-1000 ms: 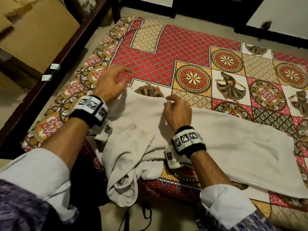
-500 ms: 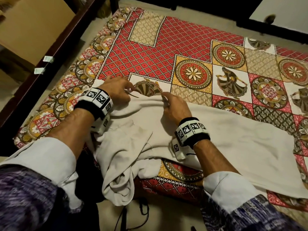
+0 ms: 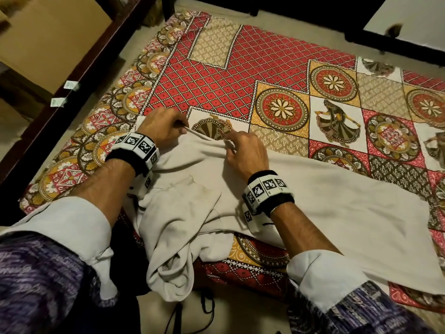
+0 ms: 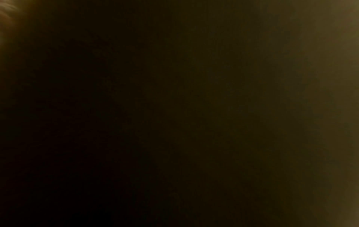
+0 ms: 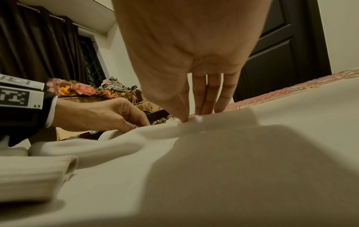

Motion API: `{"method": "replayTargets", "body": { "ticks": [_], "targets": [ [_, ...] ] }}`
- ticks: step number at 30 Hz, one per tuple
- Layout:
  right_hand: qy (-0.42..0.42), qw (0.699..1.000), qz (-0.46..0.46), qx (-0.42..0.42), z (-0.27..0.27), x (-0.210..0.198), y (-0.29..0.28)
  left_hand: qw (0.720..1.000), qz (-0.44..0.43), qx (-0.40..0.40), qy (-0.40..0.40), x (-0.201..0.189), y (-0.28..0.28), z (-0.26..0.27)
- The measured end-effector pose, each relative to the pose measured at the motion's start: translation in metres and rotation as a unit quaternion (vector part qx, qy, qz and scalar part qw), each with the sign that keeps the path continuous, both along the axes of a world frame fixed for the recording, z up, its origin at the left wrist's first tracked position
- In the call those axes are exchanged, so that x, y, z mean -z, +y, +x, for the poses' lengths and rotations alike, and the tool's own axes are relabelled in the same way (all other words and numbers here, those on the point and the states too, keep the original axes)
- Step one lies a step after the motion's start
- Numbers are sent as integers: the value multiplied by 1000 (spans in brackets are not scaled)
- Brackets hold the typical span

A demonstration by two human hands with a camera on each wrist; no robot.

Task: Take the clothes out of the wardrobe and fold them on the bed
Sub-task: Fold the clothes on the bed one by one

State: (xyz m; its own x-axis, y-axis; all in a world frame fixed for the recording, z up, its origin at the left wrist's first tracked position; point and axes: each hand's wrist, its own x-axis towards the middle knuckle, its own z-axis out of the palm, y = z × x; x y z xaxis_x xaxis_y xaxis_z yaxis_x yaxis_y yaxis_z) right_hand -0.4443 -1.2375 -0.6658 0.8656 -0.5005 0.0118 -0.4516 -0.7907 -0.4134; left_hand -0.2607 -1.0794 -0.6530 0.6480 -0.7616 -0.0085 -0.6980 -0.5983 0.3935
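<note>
A cream garment (image 3: 313, 213) lies spread across the patterned bed cover (image 3: 240, 68), with one bunched part hanging over the near edge. My left hand (image 3: 166, 126) pinches the garment's far top edge at the left. My right hand (image 3: 243, 150) pinches the same edge a little to the right, raising a small ridge of cloth between the two. In the right wrist view the right hand (image 5: 192, 116) has thumb and fingers closed on the cream garment (image 5: 213, 169), and the left hand (image 5: 116, 116) grips the hem beside it. The left wrist view is dark.
A dark wooden bed frame (image 3: 79, 75) runs along the left, with cardboard boxes (image 3: 48, 37) beyond it. A black cable (image 3: 207, 307) lies on the floor below the bed edge. A dark door (image 5: 281, 53) and curtains (image 5: 38, 46) stand in the background.
Both hands moved from resting over the cloth to its far top edge and took hold of it. The left hand, open and raised a second ago, now pinches the hem.
</note>
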Motion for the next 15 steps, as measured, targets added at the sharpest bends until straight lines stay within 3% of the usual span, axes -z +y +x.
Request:
{"method": "replayTargets", "body": {
  "ticks": [8, 15],
  "targets": [
    [44, 997, -64, 0, 15, 1, -6, 996, -31, -73, 29, 12, -1, 13],
    [80, 996, -10, 41, 22, 0, -15, 995, -32, -12, -91, 9, -4, 11]
  ]
}}
